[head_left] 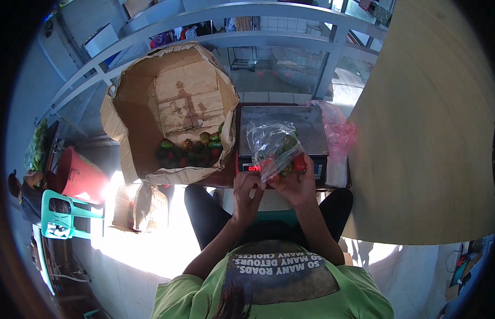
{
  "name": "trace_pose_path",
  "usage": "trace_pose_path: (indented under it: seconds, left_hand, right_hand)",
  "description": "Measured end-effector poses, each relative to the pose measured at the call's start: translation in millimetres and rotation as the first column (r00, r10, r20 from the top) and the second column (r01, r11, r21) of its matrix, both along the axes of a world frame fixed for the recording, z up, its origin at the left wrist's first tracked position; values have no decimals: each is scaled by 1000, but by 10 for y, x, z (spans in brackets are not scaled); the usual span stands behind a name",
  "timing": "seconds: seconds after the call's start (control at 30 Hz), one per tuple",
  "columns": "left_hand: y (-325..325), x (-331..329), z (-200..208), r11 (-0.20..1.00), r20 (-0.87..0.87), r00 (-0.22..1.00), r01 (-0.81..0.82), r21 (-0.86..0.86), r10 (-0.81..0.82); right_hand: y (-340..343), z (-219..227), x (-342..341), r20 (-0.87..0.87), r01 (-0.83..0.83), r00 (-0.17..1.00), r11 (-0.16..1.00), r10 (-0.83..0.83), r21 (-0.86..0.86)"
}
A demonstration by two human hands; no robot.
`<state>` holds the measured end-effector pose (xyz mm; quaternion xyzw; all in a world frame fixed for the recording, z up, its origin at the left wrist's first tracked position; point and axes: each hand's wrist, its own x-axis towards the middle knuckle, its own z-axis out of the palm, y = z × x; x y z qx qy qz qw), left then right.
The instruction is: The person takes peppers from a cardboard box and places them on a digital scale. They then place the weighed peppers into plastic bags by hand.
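Observation:
A clear plastic bag (268, 142) with green and red peppers (299, 162) in it lies over the front of a digital scale (311, 127) and its lit red display. My right hand (298, 186) is cupped round the near end of the bag, its fingers curled against the peppers. To its left, my left hand (244, 196) pinches the bag's gathered edge between thumb and fingers. A large open cardboard box (143, 101), left of the scale, holds many more green and red peppers (191, 154) at its near side.
Pink plastic bags (337, 127) lie right of the scale. A curved tan board (428, 133) fills the right side. White railings (268, 40) run behind. On the left floor stand a smaller cardboard box (141, 207), a teal plastic stool (58, 215) and a red bin (80, 175).

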<state>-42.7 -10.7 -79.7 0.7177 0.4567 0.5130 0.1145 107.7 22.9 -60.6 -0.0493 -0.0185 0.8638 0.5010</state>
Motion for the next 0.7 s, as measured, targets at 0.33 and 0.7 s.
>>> trace_pose_path:
  seconds: [0.33,0.7]
  left_hand:
    - [-88,325,-20,982,88,988,139,-127,-129]
    - [298,103,250,824,723,687,450,-345,-73]
  right_hand:
    - [162,-420,-75,279,406,872,913,-403,49]
    - [131,-140,-153,797,-285,57,756,-601,590]
